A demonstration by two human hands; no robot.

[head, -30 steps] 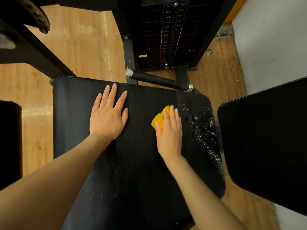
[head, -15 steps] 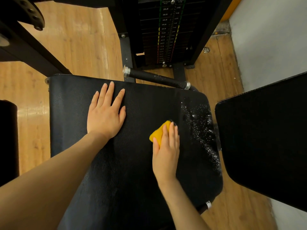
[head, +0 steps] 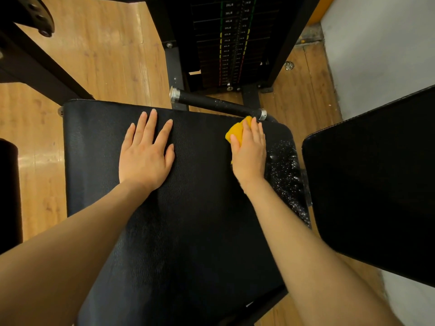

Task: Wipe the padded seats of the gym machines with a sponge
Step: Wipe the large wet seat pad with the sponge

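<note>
Sponge: yellow, sitting at the far edge of the black padded seat, upper centre-right of the frame, pressed flat beneath the right hand. The right hand's fingers lie straight over it and the thumb sits against its left side; whether the thumb actually pinches the sponge cannot be told, so the hold reads as a flat press, not a clench. Only the sponge's top-left corner shows past the fingers. Its tip is just beside the metal collar of the black bar that crosses behind the seat.

The left hand rests palm down on the seat, fingers spread and straight, holding nothing, left of centre and well apart from the sponge.

The deciding relation: a band of white droplets or foam runs along the seat's right border, from beside the right hand down toward the lower right. It lies to the right of the sponge and extends toward the person, its long axis following the seat's edge. The right hand is plainly the nearer one; the left is on the far side of the pad.

Judgement: the sponge is at the top of its reach, with no seat left beyond it. The next stroke calls for a shift rightward and a pull back down the frame along that wet band. A second black pad stands to the right, apart from the seat.
</note>
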